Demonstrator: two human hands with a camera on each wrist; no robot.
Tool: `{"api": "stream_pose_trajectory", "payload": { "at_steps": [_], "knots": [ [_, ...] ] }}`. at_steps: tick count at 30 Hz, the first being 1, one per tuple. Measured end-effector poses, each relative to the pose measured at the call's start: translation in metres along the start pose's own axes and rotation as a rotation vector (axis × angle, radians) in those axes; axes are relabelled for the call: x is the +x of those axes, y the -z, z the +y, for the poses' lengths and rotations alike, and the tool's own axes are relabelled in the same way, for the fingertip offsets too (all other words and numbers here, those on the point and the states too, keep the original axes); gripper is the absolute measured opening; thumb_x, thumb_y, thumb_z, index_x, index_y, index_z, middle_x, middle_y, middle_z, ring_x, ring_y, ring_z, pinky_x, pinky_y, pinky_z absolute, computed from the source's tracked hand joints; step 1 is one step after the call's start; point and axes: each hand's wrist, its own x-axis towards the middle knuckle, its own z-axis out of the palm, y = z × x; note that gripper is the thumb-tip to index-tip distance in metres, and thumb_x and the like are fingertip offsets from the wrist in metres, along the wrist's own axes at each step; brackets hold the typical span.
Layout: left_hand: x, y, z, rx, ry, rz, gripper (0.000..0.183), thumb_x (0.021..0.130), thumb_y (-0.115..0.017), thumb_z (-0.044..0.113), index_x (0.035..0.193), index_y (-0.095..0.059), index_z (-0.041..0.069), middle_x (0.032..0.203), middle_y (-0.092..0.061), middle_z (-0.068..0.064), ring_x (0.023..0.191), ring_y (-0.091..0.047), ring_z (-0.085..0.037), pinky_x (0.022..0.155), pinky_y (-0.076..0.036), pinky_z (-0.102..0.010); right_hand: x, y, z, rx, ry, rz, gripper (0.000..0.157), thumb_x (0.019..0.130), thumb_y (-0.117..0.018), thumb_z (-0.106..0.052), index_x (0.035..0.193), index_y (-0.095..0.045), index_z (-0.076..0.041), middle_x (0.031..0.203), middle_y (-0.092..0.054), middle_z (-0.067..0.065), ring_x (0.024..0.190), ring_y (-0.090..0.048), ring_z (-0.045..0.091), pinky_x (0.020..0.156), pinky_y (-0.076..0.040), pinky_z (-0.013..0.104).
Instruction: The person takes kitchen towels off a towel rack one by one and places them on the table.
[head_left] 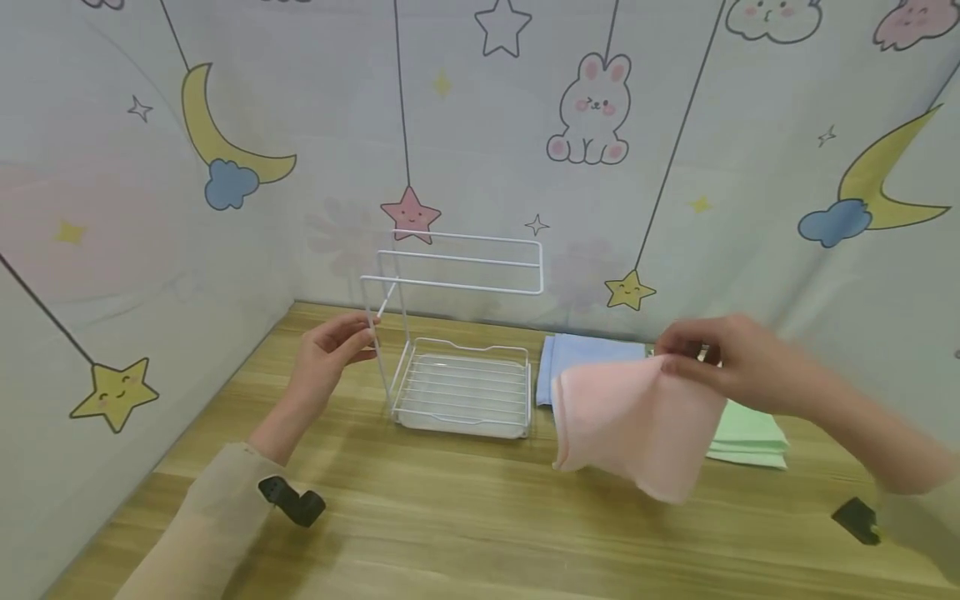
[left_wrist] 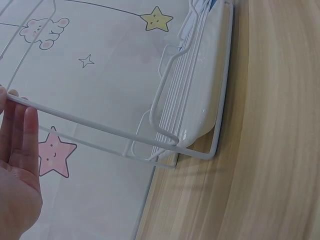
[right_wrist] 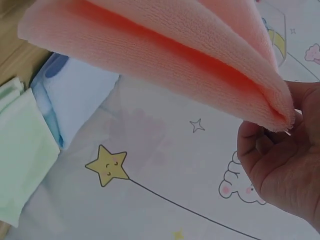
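A white wire rack stands on the wooden table, with top rails above and a low basket over a white tray. My left hand holds the rack's left upright between thumb and fingers; in the left wrist view that hand is at the left edge. From my right hand hangs a folded pink towel, pinched at its upper edge above the table, right of the rack. The right wrist view shows the pink towel's fold and the right hand gripping its corner.
Behind the pink towel lie a folded blue towel and a folded green towel, partly hidden. A printed cloth with stars, moons and a rabbit hangs behind and left of the wooden table.
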Motion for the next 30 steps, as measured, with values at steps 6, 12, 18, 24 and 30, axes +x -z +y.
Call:
{"api": "stream_pose_trajectory", "payload": {
  "at_steps": [6,12,18,24,30],
  "knots": [
    [0.000,0.001,-0.001,0.000,-0.002,-0.003,0.021,0.096,-0.061,0.003,0.105,-0.070,0.020,0.102,-0.073,0.014,0.086,-0.069,-0.003,0.080,-0.063,-0.022,-0.008,-0.010,-0.012,0.069,0.032,-0.036,0.013,0.092,-0.070,-0.014,0.095,-0.069,-0.026,0.079,-0.061,-0.021,0.072,-0.055,-0.005,0.058,-0.050,0.017],
    [0.000,0.000,0.000,0.002,-0.006,-0.004,0.021,0.096,-0.062,0.003,0.106,-0.071,0.019,0.101,-0.073,0.014,0.085,-0.069,-0.002,0.080,-0.063,-0.021,-0.015,-0.016,-0.027,0.229,0.042,-0.100,0.019,0.094,-0.067,-0.010,0.096,-0.067,-0.028,0.082,-0.063,-0.018,0.072,-0.055,0.000,0.057,-0.048,0.017],
    [-0.001,0.000,0.001,0.008,-0.001,0.000,0.017,0.096,-0.062,0.004,0.110,-0.070,0.010,0.101,-0.073,0.014,0.085,-0.069,-0.002,0.080,-0.063,-0.020,-0.015,-0.024,-0.025,0.447,0.044,-0.223,0.016,0.097,-0.061,-0.007,0.099,-0.069,-0.021,0.088,-0.068,-0.007,0.079,-0.060,0.006,0.065,-0.053,0.020],
    [-0.001,0.002,-0.001,0.019,0.012,0.005,0.017,0.096,-0.062,0.006,0.113,-0.067,0.002,0.102,-0.072,0.014,0.086,-0.069,-0.003,0.080,-0.063,-0.020,-0.012,-0.049,0.002,0.580,0.030,-0.330,0.013,0.099,-0.058,-0.007,0.100,-0.068,-0.015,0.088,-0.068,0.002,0.080,-0.059,0.007,0.066,-0.054,0.021],
    [-0.001,0.000,-0.001,0.006,0.001,0.002,0.019,0.096,-0.062,0.005,0.106,-0.071,0.019,0.102,-0.073,0.014,0.085,-0.069,-0.003,0.079,-0.063,-0.020,-0.010,-0.066,0.034,0.487,-0.011,-0.338,0.009,0.099,-0.060,-0.015,0.098,-0.068,-0.019,0.086,-0.067,-0.003,0.077,-0.057,0.005,0.065,-0.051,0.020]
  ]
}}
